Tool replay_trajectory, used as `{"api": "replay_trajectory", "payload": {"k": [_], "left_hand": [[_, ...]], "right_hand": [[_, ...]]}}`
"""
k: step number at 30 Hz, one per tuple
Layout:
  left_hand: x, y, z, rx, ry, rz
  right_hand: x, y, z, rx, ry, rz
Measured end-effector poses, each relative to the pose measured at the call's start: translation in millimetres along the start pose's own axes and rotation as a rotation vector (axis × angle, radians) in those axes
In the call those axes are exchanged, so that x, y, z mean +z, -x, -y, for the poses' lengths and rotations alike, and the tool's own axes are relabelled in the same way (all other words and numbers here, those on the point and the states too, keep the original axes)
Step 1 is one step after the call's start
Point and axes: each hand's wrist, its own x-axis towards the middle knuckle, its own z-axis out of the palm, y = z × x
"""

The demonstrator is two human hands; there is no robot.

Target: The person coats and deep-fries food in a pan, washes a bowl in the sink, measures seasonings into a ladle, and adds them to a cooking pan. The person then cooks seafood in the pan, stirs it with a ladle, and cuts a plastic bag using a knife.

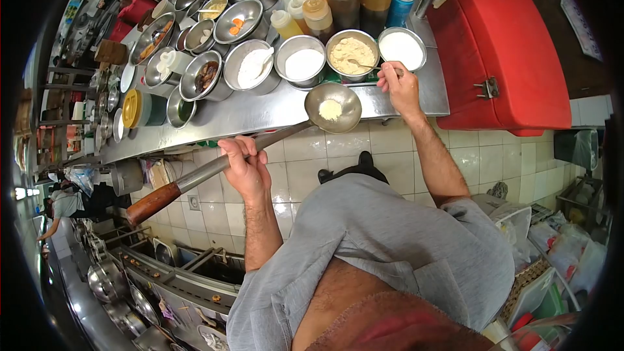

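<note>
hanging between hands (247,172) (402,91): ladle bowl (348,103)

Left hand (246,170) at 9 o'clock in view, palm up, curled in a grip; left forearm (261,237) points to 12. Right hand (403,94) at 2, pinching; right forearm (437,156) points to 11.

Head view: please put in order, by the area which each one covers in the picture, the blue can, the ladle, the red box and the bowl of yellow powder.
1. Red box
2. Ladle, counted whole with its handle
3. Bowl of yellow powder
4. Blue can
</note>
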Motion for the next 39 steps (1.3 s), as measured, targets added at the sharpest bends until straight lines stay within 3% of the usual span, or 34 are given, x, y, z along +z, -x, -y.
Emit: {"api": "replay_trajectory", "payload": {"k": [12,18,20,21,25,28,39], "left_hand": [[3,-6,3,-0.004,-0.001,0.010],[12,-5,1,-0.019,0.001,0.020],[13,-6,3,-0.021,0.008,0.021],[14,-5,3,-0.023,0.012,0.025],[20,-1,6,-0.044,0.012,0.031],[24,1,8,-0.051,-0.001,0.034],[30,7,10,-0.050,0.003,0.005]], "right_hand": [[-13,0,10,0.018,-0.167,-0.132],[-36,29,40,-0.024,-0.357,-0.053],[-50,37,45,-0.246,-0.215,0.063],[-56,37,45,-0.326,-0.109,-0.003],[-62,19,23,-0.316,0.203,-0.153],[-55,6,-2,-0.358,0.293,-0.113],[-45,9,-6,-0.033,-0.337,-0.337]]}}
